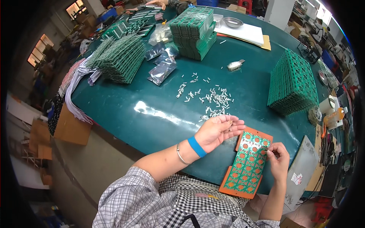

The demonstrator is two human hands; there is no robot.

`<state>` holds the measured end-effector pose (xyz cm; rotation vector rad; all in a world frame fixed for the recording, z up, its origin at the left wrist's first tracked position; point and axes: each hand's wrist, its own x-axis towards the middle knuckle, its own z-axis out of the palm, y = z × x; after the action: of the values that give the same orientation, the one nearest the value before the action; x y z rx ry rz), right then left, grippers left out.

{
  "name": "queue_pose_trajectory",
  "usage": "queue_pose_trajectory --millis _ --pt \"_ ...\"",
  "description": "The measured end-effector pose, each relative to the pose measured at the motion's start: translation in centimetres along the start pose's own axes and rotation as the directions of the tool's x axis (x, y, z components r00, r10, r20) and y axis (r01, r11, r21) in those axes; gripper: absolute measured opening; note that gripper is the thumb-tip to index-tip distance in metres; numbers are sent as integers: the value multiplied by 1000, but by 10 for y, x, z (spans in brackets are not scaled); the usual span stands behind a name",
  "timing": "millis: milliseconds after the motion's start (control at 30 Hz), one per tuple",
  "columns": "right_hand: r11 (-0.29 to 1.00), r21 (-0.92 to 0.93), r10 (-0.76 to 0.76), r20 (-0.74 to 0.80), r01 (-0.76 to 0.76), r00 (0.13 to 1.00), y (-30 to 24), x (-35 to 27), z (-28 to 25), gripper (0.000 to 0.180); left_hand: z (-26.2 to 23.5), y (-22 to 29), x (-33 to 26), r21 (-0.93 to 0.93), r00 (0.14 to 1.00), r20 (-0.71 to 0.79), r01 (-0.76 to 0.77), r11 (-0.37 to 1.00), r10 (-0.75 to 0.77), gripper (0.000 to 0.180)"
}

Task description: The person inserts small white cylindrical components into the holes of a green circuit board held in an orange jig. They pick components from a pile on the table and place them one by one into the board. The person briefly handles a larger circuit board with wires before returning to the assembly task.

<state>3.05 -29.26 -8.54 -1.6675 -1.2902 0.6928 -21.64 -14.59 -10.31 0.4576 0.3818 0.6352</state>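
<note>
Tabletop (125,114), circuit panel (247,164) on orange holder (239,193)

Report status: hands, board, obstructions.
Left hand open, palm up. Right hand at green board, right edge. Board on orange base. Loose white pieces beyond left hand.

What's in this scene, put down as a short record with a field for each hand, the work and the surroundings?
Left hand: palm up, left of the board's upper end; any contents too small to tell
Right hand: at the board's right edge; anything pinched too small to tell
Work: green board lying on an orange plate
Loose parts: small white pieces, scattered beyond the left hand
Stacks: green boards at right, far middle and left
Surface: green table
Far edge: another person's hand
</note>
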Motion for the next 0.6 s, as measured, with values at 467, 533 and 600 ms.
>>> queue_pose_trajectory --millis 467,533,600 --pt "999 38 -19 -210 28 978 40 -12 10 6 -19 -11 3 126 993 -58 109 986 -103 22" --pt "999 9 -47 -240 50 970 41 -12 12 6 -16 -11 1 114 990 -56 134 984 -129 21" --pt "997 -13 -80 -259 80 963 41 -12 13 6 -12 -7 1 158 992 -87 107 982 -94 20"
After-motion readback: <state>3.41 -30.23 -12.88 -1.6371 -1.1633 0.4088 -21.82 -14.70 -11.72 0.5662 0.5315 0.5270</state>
